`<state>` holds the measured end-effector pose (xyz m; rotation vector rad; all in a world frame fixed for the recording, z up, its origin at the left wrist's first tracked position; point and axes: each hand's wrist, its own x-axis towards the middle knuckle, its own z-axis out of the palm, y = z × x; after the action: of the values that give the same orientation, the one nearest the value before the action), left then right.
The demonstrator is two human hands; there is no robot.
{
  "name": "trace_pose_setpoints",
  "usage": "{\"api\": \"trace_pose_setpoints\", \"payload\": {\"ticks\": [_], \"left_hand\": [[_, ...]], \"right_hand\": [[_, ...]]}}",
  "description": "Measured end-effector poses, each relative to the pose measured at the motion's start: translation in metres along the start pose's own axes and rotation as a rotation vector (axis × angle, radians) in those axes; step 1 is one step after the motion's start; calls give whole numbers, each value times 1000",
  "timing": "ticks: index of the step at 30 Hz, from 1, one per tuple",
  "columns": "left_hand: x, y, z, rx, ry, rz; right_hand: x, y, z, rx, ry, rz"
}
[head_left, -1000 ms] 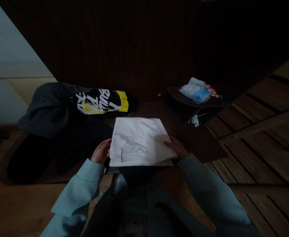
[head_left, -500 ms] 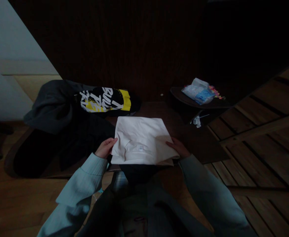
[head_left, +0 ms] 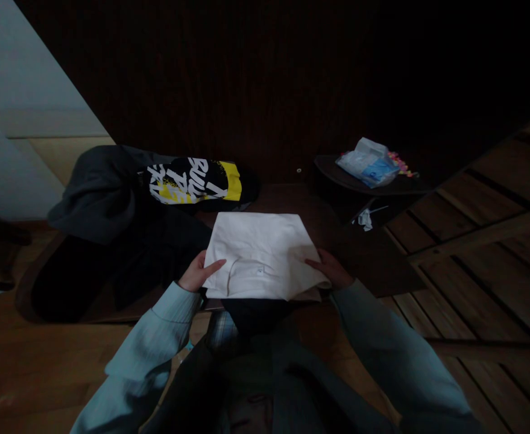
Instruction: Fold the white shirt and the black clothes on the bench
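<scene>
A folded white garment (head_left: 261, 253) with a small label lies on a dark low table (head_left: 368, 259) in front of me. My left hand (head_left: 196, 274) grips its near left corner, thumb laid on top of the cloth. My right hand (head_left: 332, 271) holds the near right edge, fingers on the fabric. Both sleeves are pale blue.
A heap of dark clothes (head_left: 111, 199) and a black garment with white and yellow print (head_left: 192, 181) lie left of the white one. A round dark tray (head_left: 364, 184) with a plastic packet (head_left: 366, 163) stands at the back right. Wooden slats (head_left: 482, 241) run along the right.
My left thumb has slid further onto the white garment's corner. The near edge of the cloth has bunched slightly; the view has shifted a little.
</scene>
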<state>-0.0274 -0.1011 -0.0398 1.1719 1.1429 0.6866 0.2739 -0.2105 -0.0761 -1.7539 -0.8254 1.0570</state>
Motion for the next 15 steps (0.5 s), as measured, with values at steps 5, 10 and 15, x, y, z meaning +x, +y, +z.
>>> {"api": "trace_pose_setpoints", "payload": {"ticks": [5, 10, 15], "left_hand": [[3, -13, 0, 49, 67, 38], [0, -16, 1, 20, 55, 73], [-5, -24, -1, 31, 104, 61]], "right_hand": [[-8, 5, -3, -42, 95, 32], [-12, -1, -8, 64, 36, 68], [-13, 7, -11, 76, 57, 102]]}}
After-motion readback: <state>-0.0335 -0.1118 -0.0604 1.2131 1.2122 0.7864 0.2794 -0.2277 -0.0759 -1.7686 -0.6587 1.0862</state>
